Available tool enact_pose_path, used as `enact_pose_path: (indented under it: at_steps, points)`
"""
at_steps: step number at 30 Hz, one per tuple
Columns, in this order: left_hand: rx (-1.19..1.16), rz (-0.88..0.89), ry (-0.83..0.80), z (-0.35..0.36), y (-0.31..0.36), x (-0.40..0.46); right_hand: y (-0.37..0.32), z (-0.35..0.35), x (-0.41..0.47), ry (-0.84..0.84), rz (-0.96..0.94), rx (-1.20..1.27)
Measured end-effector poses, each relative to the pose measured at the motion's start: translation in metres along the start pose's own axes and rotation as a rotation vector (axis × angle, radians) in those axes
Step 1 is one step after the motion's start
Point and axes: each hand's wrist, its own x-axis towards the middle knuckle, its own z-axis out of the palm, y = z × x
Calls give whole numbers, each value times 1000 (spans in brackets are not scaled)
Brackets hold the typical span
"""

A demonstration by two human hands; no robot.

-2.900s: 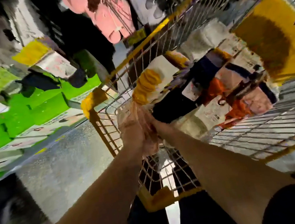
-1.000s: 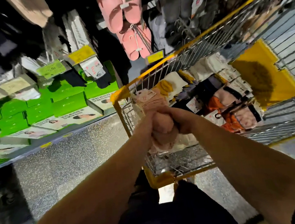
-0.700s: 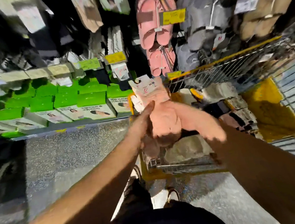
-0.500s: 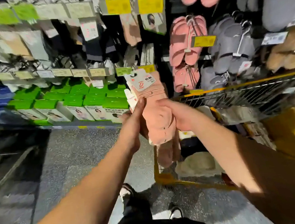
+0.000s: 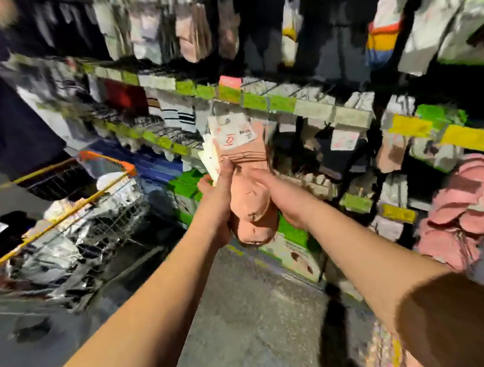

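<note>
A sock rack [image 5: 308,87] hung with price tags [image 5: 255,100] spans the back; green boxes [image 5: 184,188] sit at its foot, pink slippers [image 5: 471,207] hang at its right end, a yellow-rimmed wire cart [image 5: 85,227] stands to its left

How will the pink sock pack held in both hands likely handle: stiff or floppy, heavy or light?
Probably floppy: the pink sock pack bulges and creases between the left hand and right hand, its toe end sagging below them. Likely stiffer at the top, where a card label stands flat. Seemingly light and not slippery: soft knit fabric.
</note>
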Motion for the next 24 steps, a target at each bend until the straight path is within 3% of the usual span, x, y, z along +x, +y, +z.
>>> enact_pose_path:
  at_steps: [6, 11, 16, 24]
  points:
    - [-12, 134, 109, -96, 60, 87, -40, 99, 94, 49, -149, 16]
    - [-129, 149, 44, -137, 98, 131, -79, 154, 130, 197, -255, 166]
    - [-297, 80, -10, -145, 122, 172, -102, 159, 169, 99, -277, 275]
    - [-360, 100, -69, -101, 150, 264, -141, 106, 253, 103, -330, 213]
